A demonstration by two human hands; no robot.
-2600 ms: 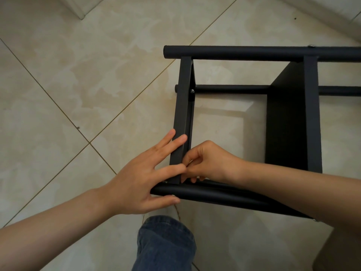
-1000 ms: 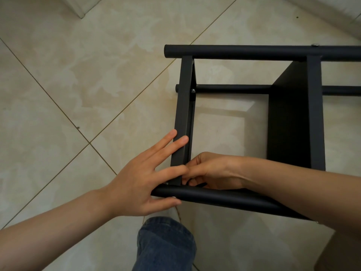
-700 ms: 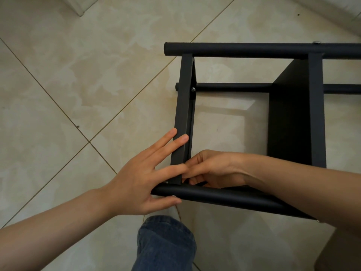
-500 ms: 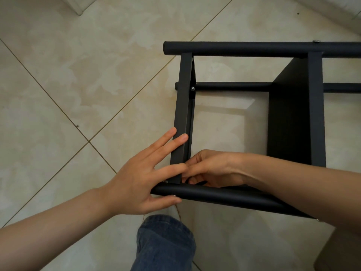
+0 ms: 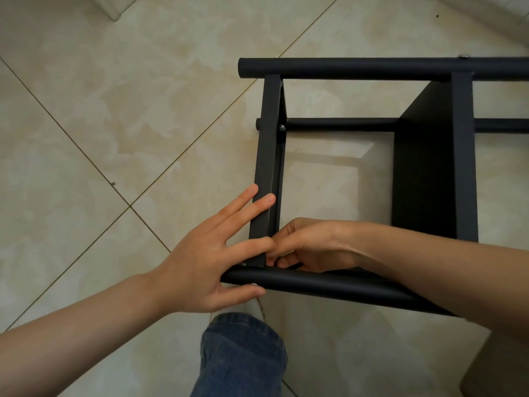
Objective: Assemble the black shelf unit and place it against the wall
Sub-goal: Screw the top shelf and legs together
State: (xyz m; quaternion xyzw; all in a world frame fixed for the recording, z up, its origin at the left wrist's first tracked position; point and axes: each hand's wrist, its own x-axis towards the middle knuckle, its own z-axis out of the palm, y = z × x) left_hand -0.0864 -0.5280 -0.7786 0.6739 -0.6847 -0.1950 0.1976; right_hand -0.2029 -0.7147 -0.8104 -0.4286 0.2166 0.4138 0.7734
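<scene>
At the shelf unit [image 5: 406, 173] corner, left hand [image 5: 206, 262] unmoved, spread flat, right hand [image 5: 312, 245] fingers still curled inside, grip unclear

Dim, soft, even light; sharp focus throughout. Faint shelf unit [image 5: 400, 167] shadow on tiled floor [image 5: 114, 110]. Wide-angle bending at edges.

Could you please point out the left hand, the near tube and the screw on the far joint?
left hand [image 5: 200, 267]: head view, back of the hand.
near tube [image 5: 329, 283]: head view, its bare middle.
screw [image 5: 282, 127]: head view, its head.
</scene>
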